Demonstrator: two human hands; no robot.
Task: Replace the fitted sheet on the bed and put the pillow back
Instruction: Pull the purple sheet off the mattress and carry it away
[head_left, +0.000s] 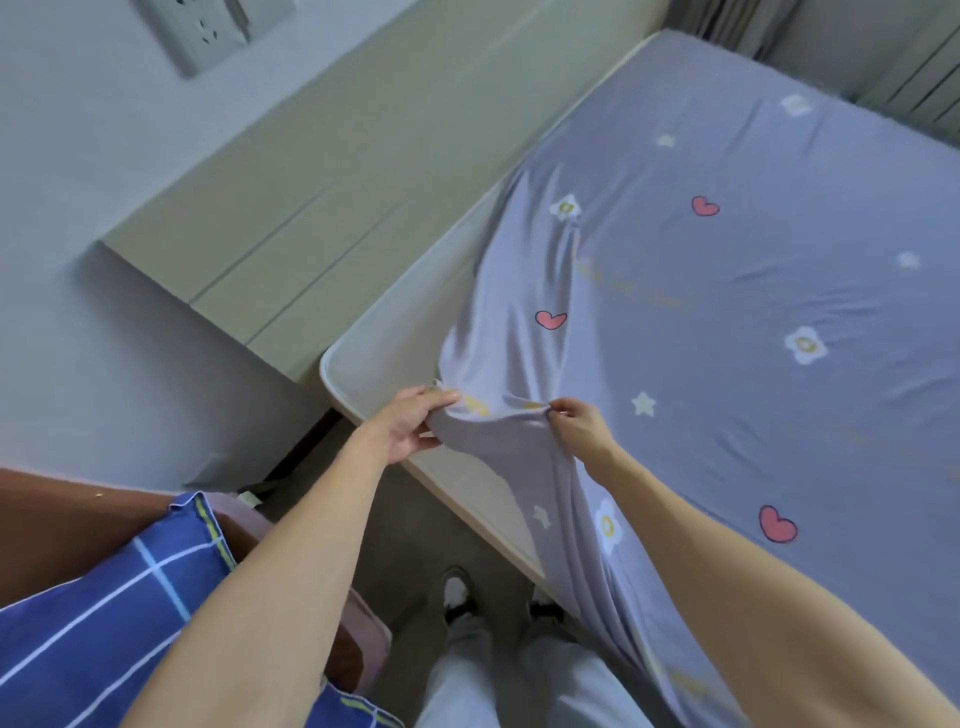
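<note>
Your left hand (410, 423) and right hand (576, 423) pinch the lilac flower-and-heart fitted sheet (727, 291); stretch its hem, apparently elasticated, over the bare white mattress corner (363, 374).

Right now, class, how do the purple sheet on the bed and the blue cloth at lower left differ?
The sheet is pale purple with hearts, flowers and stars; the blue cloth is deep blue with white check lines. The sheet lies spread over the mattress, one corner not yet on; the cloth lies bunched beside the bed. Both hands, left and right, pinch the sheet; neither touches the cloth. Both are printed fabric.
</note>
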